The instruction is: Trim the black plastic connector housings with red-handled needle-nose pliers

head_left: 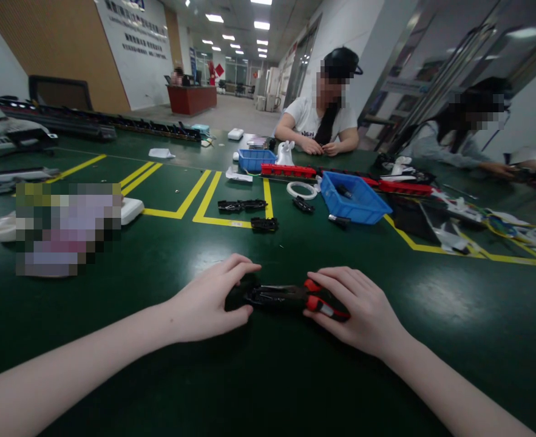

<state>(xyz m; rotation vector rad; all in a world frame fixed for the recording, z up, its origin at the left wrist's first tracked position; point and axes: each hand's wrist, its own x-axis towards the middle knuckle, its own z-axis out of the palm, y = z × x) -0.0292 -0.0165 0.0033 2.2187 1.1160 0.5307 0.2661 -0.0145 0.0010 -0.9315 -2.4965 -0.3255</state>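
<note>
A long black plastic part with a red end [290, 297] lies on the green table [158, 267] right in front of me. My left hand [208, 303] grips its black left end, fingers curled over it. My right hand [354, 309] closes over the red right end, thumb underneath. Both hands rest on the table surface. Several similar black parts [243, 206] lie farther back between yellow lines.
A blue bin [354, 197] stands behind to the right, a smaller blue bin [254, 159] and a red strip [288, 171] farther back. Two people sit across the table working with their own hands. A blurred patch and white tray [131, 209] lie at left.
</note>
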